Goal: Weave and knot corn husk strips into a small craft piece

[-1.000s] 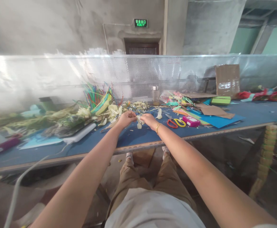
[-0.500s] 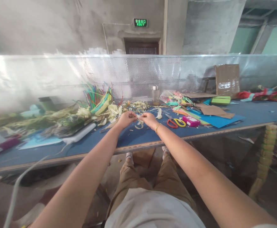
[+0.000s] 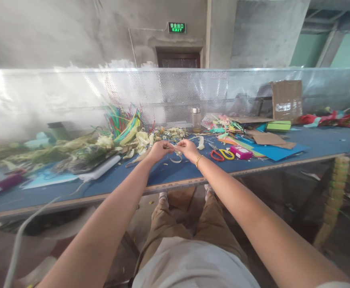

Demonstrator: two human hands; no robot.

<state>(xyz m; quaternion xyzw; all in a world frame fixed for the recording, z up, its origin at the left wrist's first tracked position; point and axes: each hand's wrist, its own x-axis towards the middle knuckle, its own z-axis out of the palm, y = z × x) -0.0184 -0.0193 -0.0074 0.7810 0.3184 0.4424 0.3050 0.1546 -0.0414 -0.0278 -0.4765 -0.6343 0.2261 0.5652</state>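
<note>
Both hands meet over the blue tabletop [image 3: 165, 175], fingertips almost touching. My left hand [image 3: 161, 151] is closed in a pinch, and my right hand [image 3: 187, 149] pinches from the other side. Between them is a thin pale strip [image 3: 176, 159], curling down below the fingers; its exact kind is too small to tell. Right of my right hand lie red-handled scissors [image 3: 217, 155] and yellow-handled scissors [image 3: 227, 154]. A pale curled piece [image 3: 200, 143] rests just behind them. Cream husk-like strips [image 3: 143, 139] are heaped behind my left hand.
Coloured stems [image 3: 122, 122] stand at the back left. A glass bottle [image 3: 196, 121] is by the perforated metal screen [image 3: 175, 90]. To the right are a magenta box [image 3: 241, 152], blue sheet [image 3: 280, 151] and cardboard [image 3: 286, 101]. A white device [image 3: 101, 168] trails a cable [image 3: 27, 224] over the front edge.
The hands stay together in nearly the same place, with only slight finger movement. The pale strip's hanging curl has shifted a little. The whole view has moved very slightly.
</note>
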